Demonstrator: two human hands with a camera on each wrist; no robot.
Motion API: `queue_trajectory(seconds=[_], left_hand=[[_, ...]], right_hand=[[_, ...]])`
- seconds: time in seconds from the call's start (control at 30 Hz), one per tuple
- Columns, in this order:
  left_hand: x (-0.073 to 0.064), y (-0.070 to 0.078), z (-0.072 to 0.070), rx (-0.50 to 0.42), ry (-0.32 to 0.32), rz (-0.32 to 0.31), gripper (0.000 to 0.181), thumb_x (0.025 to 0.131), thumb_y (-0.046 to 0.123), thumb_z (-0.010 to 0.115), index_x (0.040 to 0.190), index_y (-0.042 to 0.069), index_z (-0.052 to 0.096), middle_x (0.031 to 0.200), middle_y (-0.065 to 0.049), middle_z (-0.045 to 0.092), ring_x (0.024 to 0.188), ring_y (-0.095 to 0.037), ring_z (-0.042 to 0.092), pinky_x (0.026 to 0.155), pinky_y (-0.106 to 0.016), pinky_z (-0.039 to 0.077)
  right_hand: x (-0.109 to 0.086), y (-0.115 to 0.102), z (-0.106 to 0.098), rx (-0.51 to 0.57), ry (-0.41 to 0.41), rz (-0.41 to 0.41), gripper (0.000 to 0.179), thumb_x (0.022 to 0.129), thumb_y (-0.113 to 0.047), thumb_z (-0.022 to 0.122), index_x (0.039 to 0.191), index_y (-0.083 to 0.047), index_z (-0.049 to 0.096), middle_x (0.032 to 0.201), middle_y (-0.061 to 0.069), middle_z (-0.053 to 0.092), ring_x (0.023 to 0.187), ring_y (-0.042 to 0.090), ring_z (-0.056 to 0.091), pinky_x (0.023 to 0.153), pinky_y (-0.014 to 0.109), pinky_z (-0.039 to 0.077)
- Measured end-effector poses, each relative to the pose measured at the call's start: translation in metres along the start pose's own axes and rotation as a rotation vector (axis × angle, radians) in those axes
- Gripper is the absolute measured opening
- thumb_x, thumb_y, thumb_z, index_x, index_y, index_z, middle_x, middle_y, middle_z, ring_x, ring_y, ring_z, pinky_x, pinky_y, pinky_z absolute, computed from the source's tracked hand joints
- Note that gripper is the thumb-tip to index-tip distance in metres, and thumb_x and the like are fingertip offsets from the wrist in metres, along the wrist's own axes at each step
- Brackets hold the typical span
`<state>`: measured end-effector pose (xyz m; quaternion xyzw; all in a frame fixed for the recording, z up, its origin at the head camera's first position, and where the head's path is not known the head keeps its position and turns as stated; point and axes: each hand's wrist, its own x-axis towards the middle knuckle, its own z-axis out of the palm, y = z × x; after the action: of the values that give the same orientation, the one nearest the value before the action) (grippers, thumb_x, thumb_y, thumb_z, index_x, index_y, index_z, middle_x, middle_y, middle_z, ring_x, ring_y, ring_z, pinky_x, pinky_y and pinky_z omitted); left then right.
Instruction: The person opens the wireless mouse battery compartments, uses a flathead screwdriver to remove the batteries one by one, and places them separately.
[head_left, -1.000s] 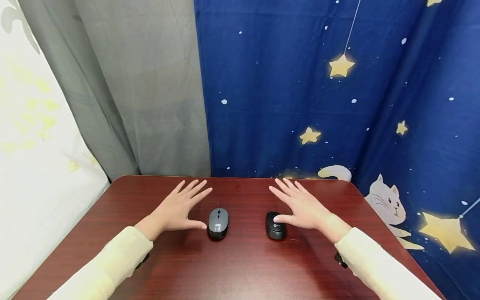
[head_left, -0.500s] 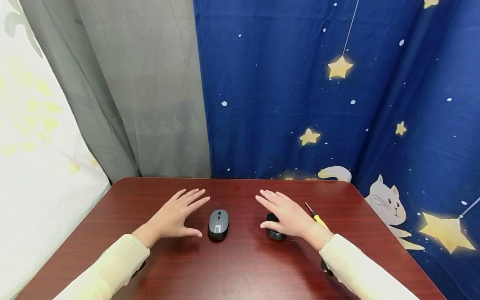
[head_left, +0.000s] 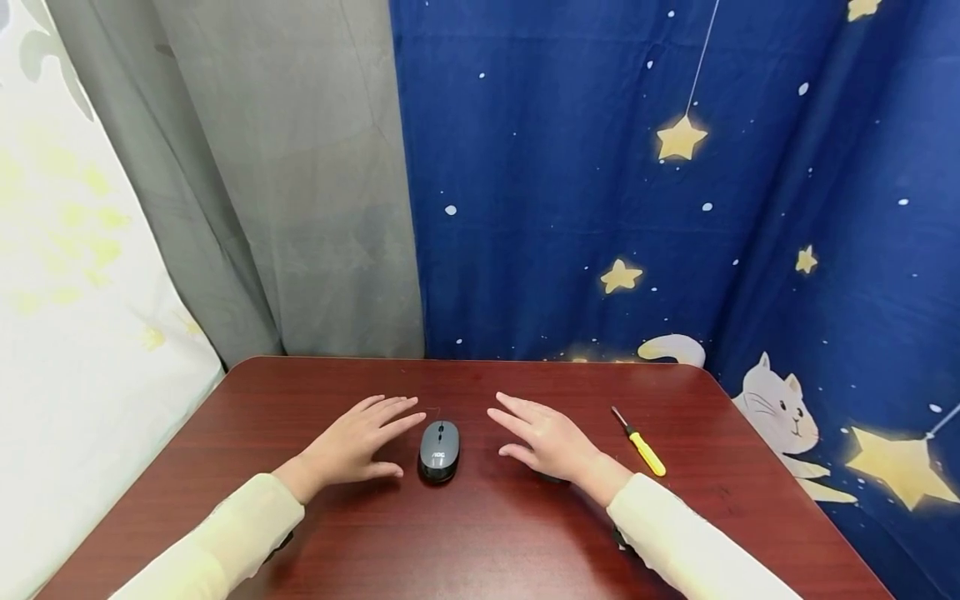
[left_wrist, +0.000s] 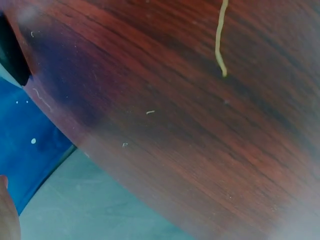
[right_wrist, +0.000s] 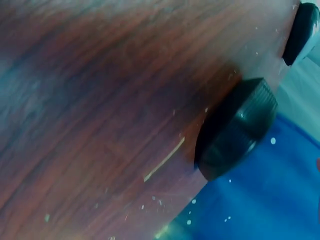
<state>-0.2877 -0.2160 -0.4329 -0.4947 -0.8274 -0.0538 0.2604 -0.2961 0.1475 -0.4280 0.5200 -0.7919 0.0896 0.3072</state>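
Observation:
A grey-topped computer mouse (head_left: 439, 450) lies on the table between the two hands, and its dark side (left_wrist: 10, 52) shows at the left edge of the left wrist view. My left hand (head_left: 356, 443) hovers left of it, fingers spread and holding nothing. Over a black computer mouse (right_wrist: 237, 130) my right hand (head_left: 551, 442) hangs with loosely straight fingers, hiding nearly all of that mouse in the head view. To the right of this hand lies a screwdriver (head_left: 647, 454) with a yellow handle, its tip pointing away from me.
The dark red wooden table (head_left: 480, 542) ends at a grey curtain (head_left: 337, 250) and a blue star-patterned curtain (head_left: 540, 208). Thin yellowish scraps, such as a strip (left_wrist: 220, 40) and a sliver (right_wrist: 165, 159), lie on the tabletop. A white cloth (head_left: 90, 375) hangs at the left.
My right hand has moved left and slightly nearer, covering the black mouse and uncovering the screwdriver. The left hand has come a little nearer to me. Both mice stay put.

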Motion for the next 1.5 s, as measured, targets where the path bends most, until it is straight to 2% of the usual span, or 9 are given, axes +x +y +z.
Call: queue_trajectory(seconds=[0.23, 0.4, 0.8, 1.13, 1.5], left_hand=[[0.002, 0.002, 0.005, 0.011, 0.021, 0.038, 0.088, 0.067, 0.040, 0.087, 0.140, 0.007, 0.050, 0.139, -0.017, 0.050, 0.123, -0.034, 0.051, 0.100, -0.055, 0.039], [0.003, 0.003, 0.007, 0.009, 0.026, 0.074, 0.083, 0.069, 0.038, 0.086, 0.137, 0.006, 0.052, 0.138, -0.017, 0.051, 0.122, -0.032, 0.052, 0.098, -0.054, 0.042], [0.001, -0.001, 0.018, 0.023, 0.006, 0.154, 0.075, 0.071, 0.032, 0.086, 0.133, 0.004, 0.055, 0.133, -0.017, 0.055, 0.118, -0.028, 0.054, 0.097, -0.046, 0.045], [0.005, 0.000, 0.026, 0.039, -0.005, 0.199, 0.068, 0.072, 0.030, 0.086, 0.128, 0.004, 0.057, 0.125, -0.015, 0.059, 0.113, -0.025, 0.057, 0.094, -0.041, 0.047], [0.005, -0.002, 0.037, 0.042, 0.011, 0.231, 0.059, 0.074, 0.025, 0.085, 0.123, 0.006, 0.059, 0.117, -0.011, 0.061, 0.107, -0.021, 0.059, 0.091, -0.037, 0.049]], right_hand=[[0.007, -0.005, 0.015, -0.015, 0.021, -0.048, 0.058, 0.081, -0.027, 0.080, 0.132, -0.007, 0.060, 0.137, 0.016, 0.054, 0.127, 0.029, 0.049, 0.108, 0.040, 0.036], [0.008, -0.009, 0.023, -0.011, -0.006, -0.070, 0.056, 0.082, -0.026, 0.079, 0.131, -0.007, 0.060, 0.135, 0.017, 0.055, 0.125, 0.028, 0.052, 0.105, 0.040, 0.040], [0.016, -0.017, 0.035, 0.034, -0.168, -0.071, 0.053, 0.089, -0.028, 0.072, 0.135, -0.007, 0.056, 0.141, 0.014, 0.050, 0.129, 0.022, 0.048, 0.106, 0.036, 0.039], [0.020, -0.019, 0.044, -0.015, -0.259, -0.114, 0.052, 0.092, -0.029, 0.068, 0.137, -0.009, 0.055, 0.142, 0.011, 0.050, 0.130, 0.018, 0.046, 0.106, 0.034, 0.039], [0.026, -0.031, 0.046, -0.053, -0.370, -0.073, 0.047, 0.096, -0.029, 0.063, 0.139, -0.012, 0.053, 0.143, 0.006, 0.049, 0.128, 0.015, 0.048, 0.105, 0.028, 0.038]])
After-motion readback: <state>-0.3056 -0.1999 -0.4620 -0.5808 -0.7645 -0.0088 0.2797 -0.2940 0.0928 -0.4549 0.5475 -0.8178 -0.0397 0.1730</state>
